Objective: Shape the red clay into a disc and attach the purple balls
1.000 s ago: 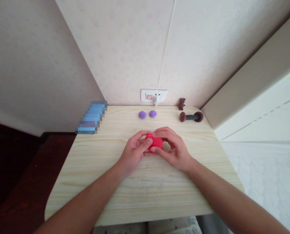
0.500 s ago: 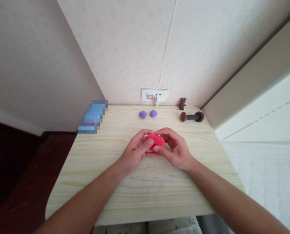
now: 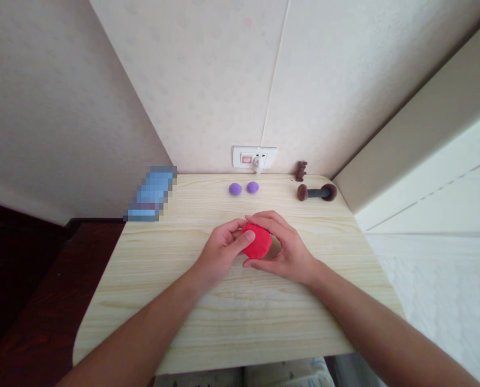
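A round, flattened piece of red modelling clay (image 3: 259, 244) is held above the table between my two hands. My left hand (image 3: 226, 247) pinches it from the left, the thumb lying across its upper face and the fingers mostly hidden behind it. My right hand (image 3: 286, 244) curves about it from the right, with fingers along the far edge and the thumb at the near edge; its palm stays apart from the clay. Beyond the hands lie two small purple clay lumps, a left one (image 3: 235, 189) and a right one (image 3: 252, 187).
The pale wood-grain table (image 3: 223, 322) meets the wall at the back. A dumbbell-shaped piece (image 3: 316, 193) with brown ends and a small brown bear figure (image 3: 301, 171) sit at the back right. A blurred blue rectangle (image 3: 151, 193) is at the back left. A wall socket (image 3: 255, 157) holds a plug.
The red clay has turned to show a rounder, smoother face. My right thumb has moved off that face to the near edge, and the right hand has opened wider around it.
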### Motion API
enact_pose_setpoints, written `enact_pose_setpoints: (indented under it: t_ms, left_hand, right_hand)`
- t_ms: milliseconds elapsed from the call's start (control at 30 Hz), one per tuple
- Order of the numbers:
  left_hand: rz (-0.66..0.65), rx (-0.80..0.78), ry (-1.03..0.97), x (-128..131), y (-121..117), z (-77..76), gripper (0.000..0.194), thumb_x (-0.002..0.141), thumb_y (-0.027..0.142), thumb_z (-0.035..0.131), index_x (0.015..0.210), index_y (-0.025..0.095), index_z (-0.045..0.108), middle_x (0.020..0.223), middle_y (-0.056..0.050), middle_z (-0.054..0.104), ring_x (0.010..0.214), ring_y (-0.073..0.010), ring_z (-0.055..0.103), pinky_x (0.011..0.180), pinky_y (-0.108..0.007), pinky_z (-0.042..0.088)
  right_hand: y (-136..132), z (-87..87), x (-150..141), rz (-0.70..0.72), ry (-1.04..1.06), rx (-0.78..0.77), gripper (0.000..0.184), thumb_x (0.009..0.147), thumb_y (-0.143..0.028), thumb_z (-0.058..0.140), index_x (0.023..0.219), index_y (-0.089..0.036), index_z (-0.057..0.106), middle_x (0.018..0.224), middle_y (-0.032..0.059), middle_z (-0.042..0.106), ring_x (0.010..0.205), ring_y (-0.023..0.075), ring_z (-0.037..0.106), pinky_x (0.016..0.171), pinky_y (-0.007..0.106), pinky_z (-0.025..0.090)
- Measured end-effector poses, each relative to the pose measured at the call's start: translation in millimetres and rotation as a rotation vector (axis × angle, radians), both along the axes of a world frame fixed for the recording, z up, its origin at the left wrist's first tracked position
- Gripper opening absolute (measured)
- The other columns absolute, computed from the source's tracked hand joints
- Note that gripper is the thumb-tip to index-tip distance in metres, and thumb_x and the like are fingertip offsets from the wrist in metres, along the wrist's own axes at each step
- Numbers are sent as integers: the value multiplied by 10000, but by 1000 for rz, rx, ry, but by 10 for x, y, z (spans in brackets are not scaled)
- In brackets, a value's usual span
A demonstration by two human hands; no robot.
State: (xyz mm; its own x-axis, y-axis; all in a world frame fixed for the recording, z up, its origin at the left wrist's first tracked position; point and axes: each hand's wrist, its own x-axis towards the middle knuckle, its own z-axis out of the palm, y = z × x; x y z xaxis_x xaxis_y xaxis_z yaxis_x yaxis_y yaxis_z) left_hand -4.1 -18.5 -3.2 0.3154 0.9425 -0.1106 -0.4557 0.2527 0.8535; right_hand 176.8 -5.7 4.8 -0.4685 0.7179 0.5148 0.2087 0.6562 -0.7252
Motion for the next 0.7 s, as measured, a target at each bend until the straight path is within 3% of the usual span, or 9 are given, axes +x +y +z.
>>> enact_pose_setpoints:
  t_ms: [233, 400, 700]
  left_hand:
    - [-16, -7, 44, 19, -8, -7, 302, 818, 380, 794, 954, 111, 772, 810, -60, 734, 717, -134, 633, 691, -240, 475]
    - [14, -30, 4, 26, -4, 28, 274, 831, 374, 774, 922, 116, 784, 799, -60, 730, 719, -141, 623, 708, -255, 479]
    - [9, -48, -27, 21, -9, 44, 215, 781, 321, 814, 865, 126, 782, 780, -52, 727, 722, -149, 633, 695, -251, 484]
  right_hand:
    - [-20, 9, -16, -23, 24, 12, 689, 695, -395, 918, 1304, -241, 636, 1203, 123, 648, 1088, 273, 649, 942, 441, 581]
    - [-31, 4, -14, -2, -7, 28, 734, 725, -391, 898, 1368, -231, 584, 1264, 143, 619, 1156, 284, 625, 991, 456, 563]
    - [-26, 8, -17, 15, -20, 31, 630, 757, -385, 872, 1314, -239, 616, 1227, 126, 637, 1136, 275, 633, 975, 439, 571]
